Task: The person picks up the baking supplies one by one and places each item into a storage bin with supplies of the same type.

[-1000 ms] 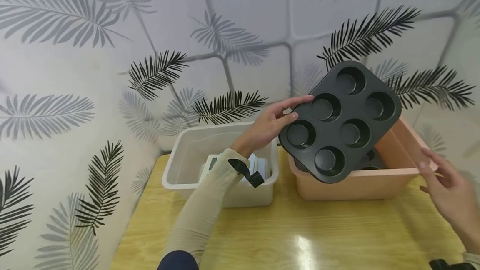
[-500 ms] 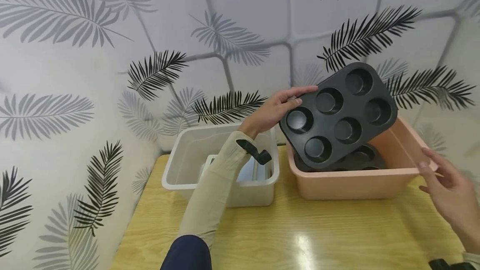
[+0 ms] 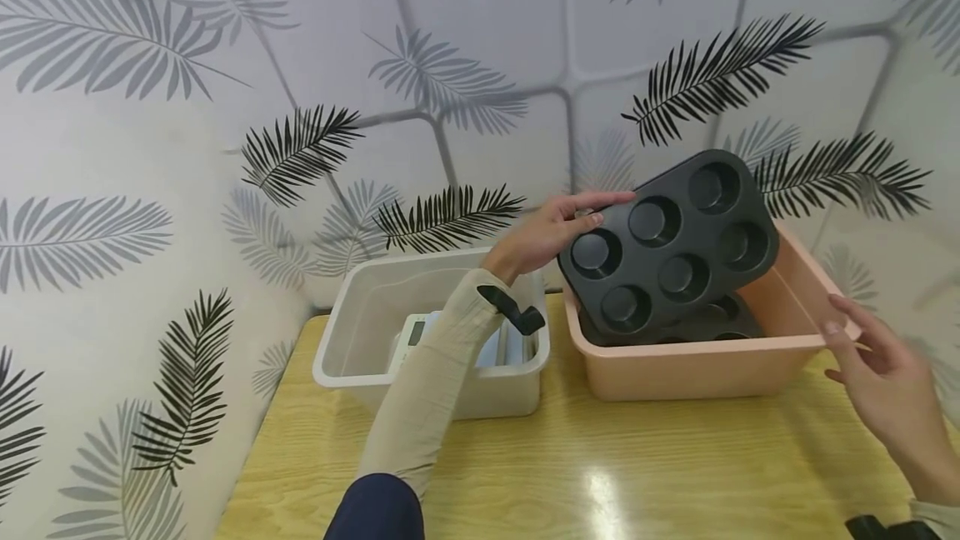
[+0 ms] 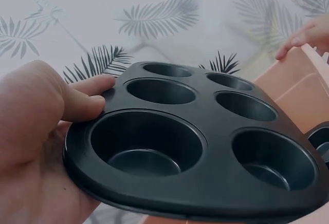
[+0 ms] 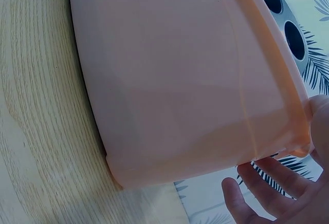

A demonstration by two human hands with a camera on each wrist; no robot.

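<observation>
My left hand (image 3: 547, 232) grips a dark muffin tin (image 3: 652, 261) by its left edge, thumb on top, as the left wrist view also shows. The tin is tilted, its cups facing me, and hangs over the left part of a peach plastic bin (image 3: 697, 375). Under it, partly hidden, a second dark muffin tin (image 3: 705, 325) lies in the bin. At the bin's right front corner, my right hand (image 3: 885, 382) holds the rim between thumb and fingers. From the right wrist, the bin's outer wall (image 5: 169, 90) fills much of the view.
A white plastic bin (image 3: 360, 375) stands left of the peach one, with a white device (image 3: 408, 340) and pale flat items inside, partly behind my left sleeve (image 3: 435, 382). Both bins rest on a wooden table (image 3: 570, 465) against a leaf-patterned wall (image 3: 480, 40).
My left hand has lowered the muffin tin toward the peach bin and turned it flatter to the left. The right hand stays at the rim. The head view has shifted slightly.
</observation>
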